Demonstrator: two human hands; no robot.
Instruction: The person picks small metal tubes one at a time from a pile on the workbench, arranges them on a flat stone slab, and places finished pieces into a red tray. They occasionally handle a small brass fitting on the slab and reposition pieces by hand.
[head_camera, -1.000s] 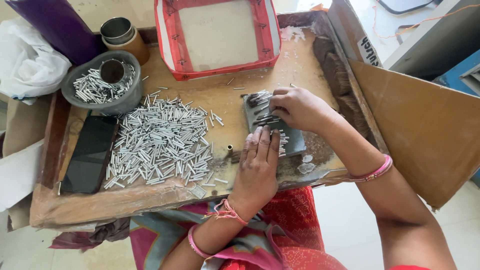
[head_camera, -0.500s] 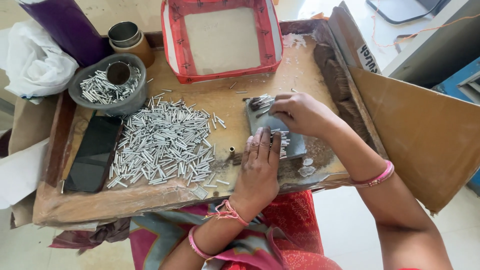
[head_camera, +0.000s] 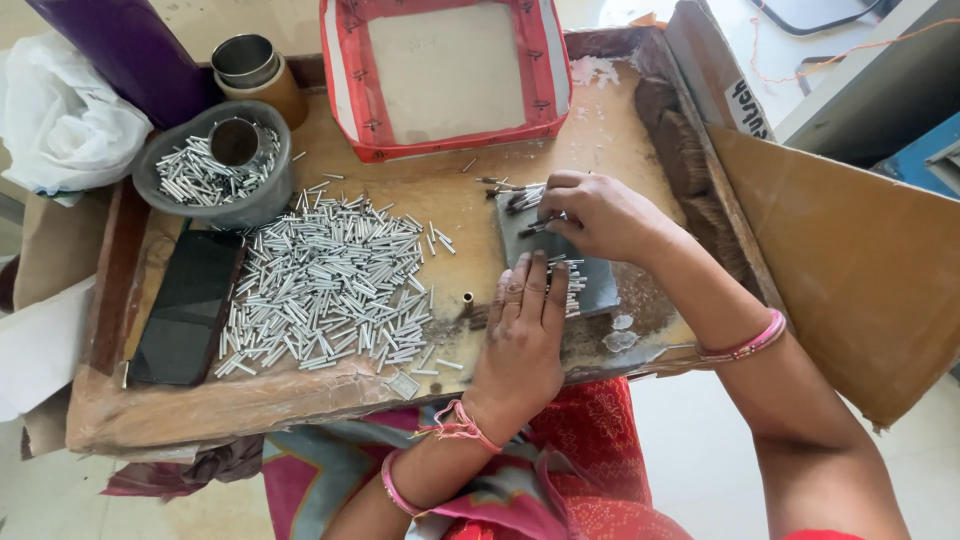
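Observation:
A large heap of short silver metal tubes (head_camera: 325, 285) lies on the worn brown work board (head_camera: 220, 405). To its right sits a dark grey slab (head_camera: 600, 285) with a few tubes on it. My left hand (head_camera: 520, 335) rests flat, fingers together, on the slab's near left edge, pressing on tubes there. At the slab's far end my right hand (head_camera: 600, 215) is curled over a small bunch of tubes (head_camera: 525, 198), pinching them with the fingertips.
A grey bowl (head_camera: 215, 180) with tubes and a small cup stands at the far left, a tin (head_camera: 250, 65) behind it. A red-rimmed tray (head_camera: 445, 75) sits at the back. A black phone (head_camera: 185, 310) lies left. A cardboard flap (head_camera: 850, 250) rises on the right.
My right hand has shifted slightly toward the slab's far edge, gathering the tubes there. My left hand stays flat on the slab. The view has moved a little.

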